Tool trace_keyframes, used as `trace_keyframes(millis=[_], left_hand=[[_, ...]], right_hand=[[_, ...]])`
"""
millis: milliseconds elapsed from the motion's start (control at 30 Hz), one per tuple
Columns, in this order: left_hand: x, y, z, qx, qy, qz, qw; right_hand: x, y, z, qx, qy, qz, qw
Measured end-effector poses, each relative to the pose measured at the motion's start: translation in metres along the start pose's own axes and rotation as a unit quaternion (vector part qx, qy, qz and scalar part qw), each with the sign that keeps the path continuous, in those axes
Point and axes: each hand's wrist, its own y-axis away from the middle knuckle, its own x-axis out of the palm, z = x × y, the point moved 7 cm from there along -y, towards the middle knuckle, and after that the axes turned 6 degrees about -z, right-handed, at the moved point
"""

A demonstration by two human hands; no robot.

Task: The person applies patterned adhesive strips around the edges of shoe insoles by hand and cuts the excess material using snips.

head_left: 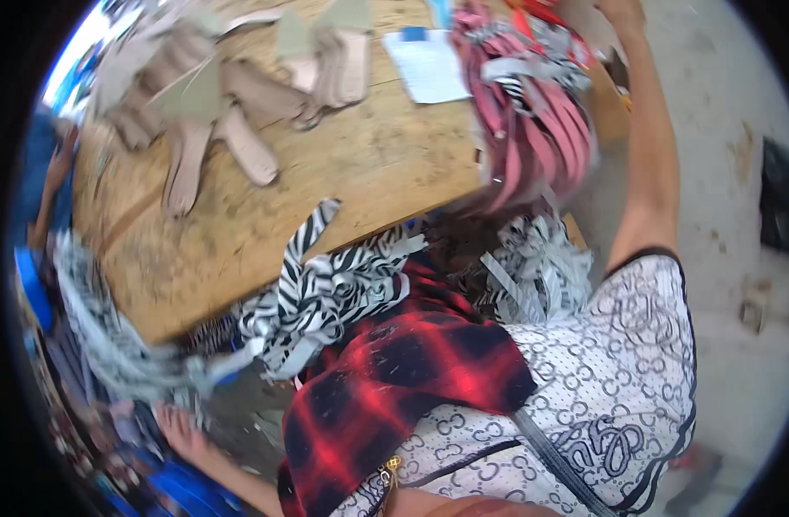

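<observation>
Evidently both arms are spread wide. The left hand [183, 431] sits low, just beside the grey strips [110, 332] draped around the left corner of the table [394, 172]; blur hides whether its fingers are curled or loose. The right hand [621, 12] is stretched to the upper right, near the red wrapping [543, 10] beyond the pink straps [537, 138]. The frame's edge cuts it off, so its grip cannot be told.

The pink straps bunch at the table's right side and overhang it; a knock from the outstretched forearm could tip the bundle off. Heaped between the table's near edge and the plaid cloth [412, 362], the zebra strips [326, 293] look tangled, so pulling one might drag out others. The grey strips, hanging unsupported, could snag or slide down if tugged.
</observation>
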Motion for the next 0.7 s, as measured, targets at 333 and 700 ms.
trace_keyframes(millis=[333,700], left_hand=[[0.474,0.057,0.04,-0.182,0.101,0.303,0.93],[0.466,0.062,0.063,-0.107,-0.035,0.331,0.937]], right_hand=[[-0.028,0.312,0.304,0.094,-0.523,0.529,0.662],[-0.013,0.354,0.328,0.294,-0.645,0.522,0.475]])
